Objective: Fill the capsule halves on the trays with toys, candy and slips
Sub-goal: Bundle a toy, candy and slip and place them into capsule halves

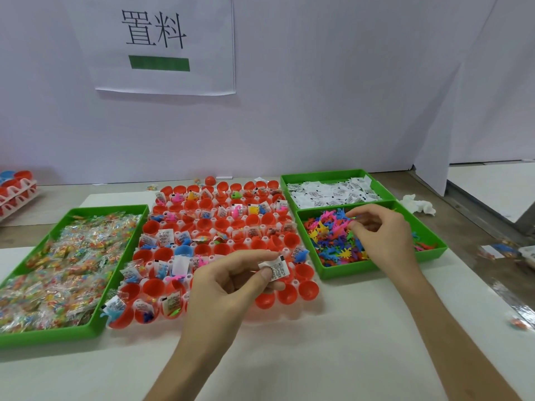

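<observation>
While L hand pinches white printed slip over red capsule halves, R hand curls into toys; grip unclear. White table, wall sign.

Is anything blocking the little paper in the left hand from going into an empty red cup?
Nothing visible does. The left hand pinches the slip just above the empty red capsule halves, which are open on top. The right hand is away in the toy bin.
</observation>
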Demonstrator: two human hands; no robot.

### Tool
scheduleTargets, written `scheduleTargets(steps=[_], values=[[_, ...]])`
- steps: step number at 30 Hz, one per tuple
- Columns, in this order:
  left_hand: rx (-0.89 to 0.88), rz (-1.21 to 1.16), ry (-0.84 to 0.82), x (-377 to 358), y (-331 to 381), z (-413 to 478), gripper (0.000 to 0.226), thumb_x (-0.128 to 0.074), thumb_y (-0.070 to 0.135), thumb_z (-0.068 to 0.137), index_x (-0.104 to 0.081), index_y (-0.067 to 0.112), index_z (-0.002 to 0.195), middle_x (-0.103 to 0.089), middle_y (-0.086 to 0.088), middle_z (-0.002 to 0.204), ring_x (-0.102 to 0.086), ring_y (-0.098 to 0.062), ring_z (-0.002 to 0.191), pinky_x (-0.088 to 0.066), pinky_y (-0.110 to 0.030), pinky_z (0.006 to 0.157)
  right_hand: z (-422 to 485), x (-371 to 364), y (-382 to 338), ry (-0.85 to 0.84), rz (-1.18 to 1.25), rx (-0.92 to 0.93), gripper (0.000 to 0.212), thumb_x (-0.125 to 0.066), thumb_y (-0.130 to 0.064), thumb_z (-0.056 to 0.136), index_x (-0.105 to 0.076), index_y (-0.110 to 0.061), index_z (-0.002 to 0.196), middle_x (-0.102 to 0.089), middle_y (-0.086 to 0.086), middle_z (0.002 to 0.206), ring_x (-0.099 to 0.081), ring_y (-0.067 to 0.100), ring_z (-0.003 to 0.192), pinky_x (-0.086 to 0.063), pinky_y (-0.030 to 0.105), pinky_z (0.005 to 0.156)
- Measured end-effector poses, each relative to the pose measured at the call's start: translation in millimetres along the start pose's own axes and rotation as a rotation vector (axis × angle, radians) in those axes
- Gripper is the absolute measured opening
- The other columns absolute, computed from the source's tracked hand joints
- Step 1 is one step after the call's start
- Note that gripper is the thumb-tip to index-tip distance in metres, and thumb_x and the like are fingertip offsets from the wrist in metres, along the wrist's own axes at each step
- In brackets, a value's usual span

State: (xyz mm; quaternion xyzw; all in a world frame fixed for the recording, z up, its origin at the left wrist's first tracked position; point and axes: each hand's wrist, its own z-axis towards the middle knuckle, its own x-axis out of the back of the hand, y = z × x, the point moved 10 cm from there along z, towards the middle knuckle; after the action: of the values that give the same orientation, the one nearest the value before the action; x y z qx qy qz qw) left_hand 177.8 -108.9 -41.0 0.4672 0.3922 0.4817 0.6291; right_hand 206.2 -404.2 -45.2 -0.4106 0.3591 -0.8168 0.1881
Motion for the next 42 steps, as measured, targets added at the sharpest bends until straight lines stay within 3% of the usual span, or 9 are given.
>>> scheduleTargets(steps=[4, 8, 12, 19, 22, 25, 29, 34, 42], values=[[0.003, -0.020, 0.006, 1.2, -1.5, 0.6, 0.031, -0.067, -0.008, 0.086, -0.080, 0.019, 0.093, -0.078, -0.007, 0.083, -0.077, -0.024, 0.073, -0.059, -0.022, 0.065, -0.8, -8.0, -4.6, -0.114, -0.076, 0.023, 0.021, -0.070, -0.010, 0.089, -0.074, -0.030, 0.083, -0.070, -0.018, 0.081, -0.063, 0.001, 0.076, -0.045, 0.008, 0.065], [0.001, -0.023, 0.006, 1.3, -1.6, 0.8, 0.033, -0.067, -0.008, 0.086, -0.081, 0.021, 0.092, -0.078, -0.008, 0.082, -0.077, -0.024, 0.072, -0.059, -0.021, 0.065, -4.9, -18.2, 10.4, -0.295, -0.326, -0.027, 0.015, -0.082, -0.038, 0.077, -0.067, -0.041, 0.075, -0.065, -0.016, 0.086, -0.061, 0.007, 0.084, -0.047, 0.041, 0.090], [0.001, -0.015, 0.005, 1.1, -2.7, 0.4, 0.034, -0.068, -0.008, 0.086, -0.081, 0.022, 0.092, -0.078, -0.007, 0.083, -0.077, -0.025, 0.073, -0.059, -0.022, 0.066, -5.2, -20.4, 23.6, -0.340, -0.482, -0.100, 0.026, -0.082, -0.054, 0.072, -0.061, -0.039, 0.078, -0.057, -0.007, 0.100, -0.055, 0.017, 0.100, -0.037, 0.041, 0.094], [0.003, -0.003, 0.004, 0.2, -4.3, 0.7, 0.029, -0.068, -0.008, 0.086, -0.080, 0.016, 0.095, -0.078, -0.007, 0.082, -0.077, -0.024, 0.072, -0.059, -0.022, 0.065, -7.4, -22.5, 15.3, -0.326, -0.416, -0.072, 0.021, -0.079, -0.035, 0.083, -0.064, -0.036, 0.068, -0.061, -0.009, 0.096, -0.057, 0.018, 0.101, -0.041, 0.046, 0.096], [0.006, -0.003, 0.006, 0.7, -5.0, 0.8, 0.028, -0.068, -0.008, 0.086, -0.079, 0.016, 0.095, -0.078, -0.007, 0.082, -0.077, -0.024, 0.072, -0.059, -0.021, 0.065, -4.6, -18.4, 10.2, -0.284, -0.293, -0.050, 0.024, -0.080, -0.030, 0.083, -0.065, -0.035, 0.066, -0.062, -0.012, 0.086, -0.059, 0.015, 0.088, -0.046, 0.042, 0.088], [0.002, -0.003, 0.005, 1.1, -5.0, 1.6, 0.027, -0.068, -0.007, 0.086, -0.079, 0.016, 0.095, -0.078, -0.006, 0.082, -0.076, -0.023, 0.072, -0.059, -0.021, 0.065, 0.9, -10.1, 3.7, -0.212, -0.098, -0.009, 0.018, -0.080, -0.026, 0.083, -0.068, -0.027, 0.070, -0.065, -0.009, 0.079, -0.056, 0.005, 0.073, -0.042, 0.025, 0.067], [-0.001, -0.012, 0.007, 2.4, -5.2, 1.2, 0.028, -0.069, -0.006, 0.086, -0.080, 0.018, 0.095, -0.078, -0.006, 0.083, -0.077, -0.024, 0.073, -0.059, -0.022, 0.066, 2.7, -5.1, -5.7, -0.179, 0.252, -0.034, 0.010, -0.075, -0.016, 0.087, -0.072, -0.019, 0.078, -0.069, -0.011, 0.065, -0.057, 0.000, 0.057, -0.047, 0.012, 0.060], [0.003, 0.004, 0.014, 3.1, -6.0, 1.9, 0.028, -0.069, -0.005, 0.087, -0.080, 0.020, 0.095, -0.078, -0.005, 0.084, -0.077, -0.023, 0.074, -0.059, -0.022, 0.067, -13.2, -29.4, -28.6, -0.329, 0.774, -0.158, 0.016, -0.072, -0.018, 0.078, -0.070, -0.007, 0.091, -0.067, 0.002, 0.066, -0.059, 0.012, 0.056, -0.053, 0.019, 0.057], [0.005, -0.010, 0.069, 9.5, -6.5, 2.7, 0.028, -0.070, -0.001, 0.087, -0.080, 0.025, 0.094, -0.079, -0.002, 0.086, -0.077, -0.021, 0.075, -0.058, -0.020, 0.066, -57.6, -68.2, -90.0, -0.631, 0.887, -0.122, 0.016, -0.073, -0.014, 0.075, -0.078, -0.021, 0.089, -0.073, 0.006, 0.079, -0.073, 0.023, 0.066, -0.059, 0.026, 0.061]])
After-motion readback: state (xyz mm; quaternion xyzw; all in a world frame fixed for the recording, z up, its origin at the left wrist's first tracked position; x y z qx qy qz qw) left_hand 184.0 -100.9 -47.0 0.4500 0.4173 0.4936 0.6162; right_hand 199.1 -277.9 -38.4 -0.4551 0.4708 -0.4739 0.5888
